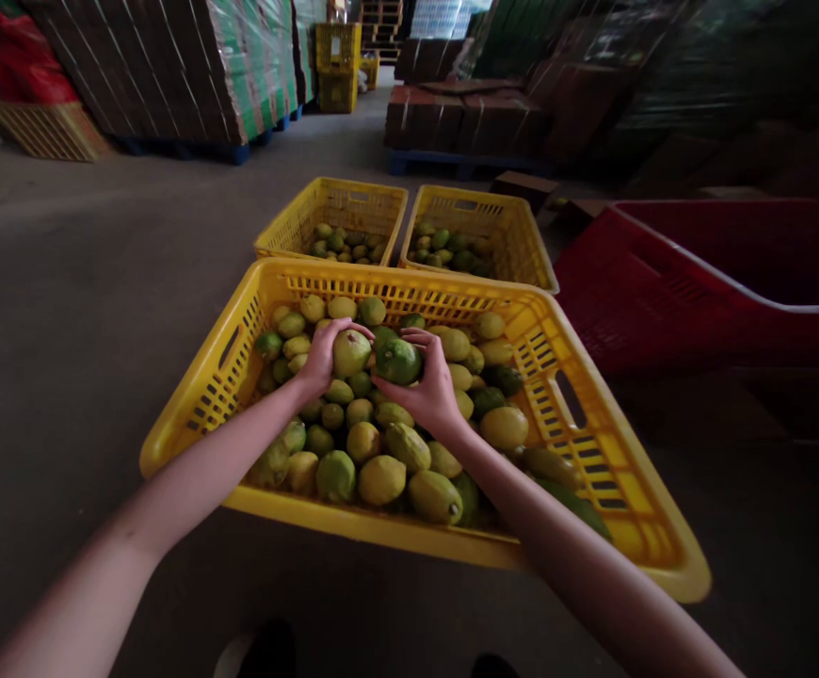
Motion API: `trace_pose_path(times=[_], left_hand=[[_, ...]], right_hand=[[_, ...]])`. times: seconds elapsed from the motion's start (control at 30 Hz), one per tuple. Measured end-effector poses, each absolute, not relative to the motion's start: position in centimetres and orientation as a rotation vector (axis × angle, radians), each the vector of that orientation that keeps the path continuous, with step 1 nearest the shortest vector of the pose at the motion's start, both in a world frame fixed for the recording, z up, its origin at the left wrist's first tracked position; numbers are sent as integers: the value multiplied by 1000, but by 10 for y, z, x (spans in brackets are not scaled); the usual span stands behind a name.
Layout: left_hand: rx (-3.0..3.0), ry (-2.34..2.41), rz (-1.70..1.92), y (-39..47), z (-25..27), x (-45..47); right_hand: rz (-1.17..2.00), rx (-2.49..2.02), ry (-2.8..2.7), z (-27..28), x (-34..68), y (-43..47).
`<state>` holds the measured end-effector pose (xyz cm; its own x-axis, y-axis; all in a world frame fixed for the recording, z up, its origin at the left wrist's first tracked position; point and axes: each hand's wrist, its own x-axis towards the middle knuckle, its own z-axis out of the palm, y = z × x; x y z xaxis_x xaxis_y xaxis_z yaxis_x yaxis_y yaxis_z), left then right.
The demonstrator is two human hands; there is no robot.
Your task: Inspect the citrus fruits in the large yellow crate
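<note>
My left hand (326, 355) is closed around a pale yellow-green lemon (351, 353), its blossom or stem end facing me. Beside it my right hand (432, 381) grips a darker green lemon (398, 361) with bumpy skin. The two fruits are held close together over the middle of a large yellow plastic crate (409, 535). Under and around my hands lie many loose lemons (382, 480), from green to yellow, covering the crate's bottom. My palms and some fingertips are hidden behind the fruit.
Two more yellow crates, a left one (263, 243) and a right one (549, 273), stand behind with lemons inside. A large red bin (607, 282) is at the right. Wrapped pallet stacks (162, 66) and cartons (424, 118) stand further back; my shoes are below.
</note>
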<state>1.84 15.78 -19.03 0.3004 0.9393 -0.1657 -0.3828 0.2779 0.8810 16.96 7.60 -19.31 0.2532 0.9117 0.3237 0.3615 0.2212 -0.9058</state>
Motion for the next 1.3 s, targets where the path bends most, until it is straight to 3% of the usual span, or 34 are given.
trace_pose_path(times=[0.2,0.4,0.93,1.3], left_hand=[[328,829,912,169,-187,18],[237,788,830,169,-185,14],[667,586,706,153,-176,13],[106,664,1008,160,-177,15]], right_hand=[[1102,-1306,-892,-191,173,83],[1486,-1223,-592,-197,180,90],[1616,-974,-551,-191,189,84],[1635,-809,-220,-202,201,94]])
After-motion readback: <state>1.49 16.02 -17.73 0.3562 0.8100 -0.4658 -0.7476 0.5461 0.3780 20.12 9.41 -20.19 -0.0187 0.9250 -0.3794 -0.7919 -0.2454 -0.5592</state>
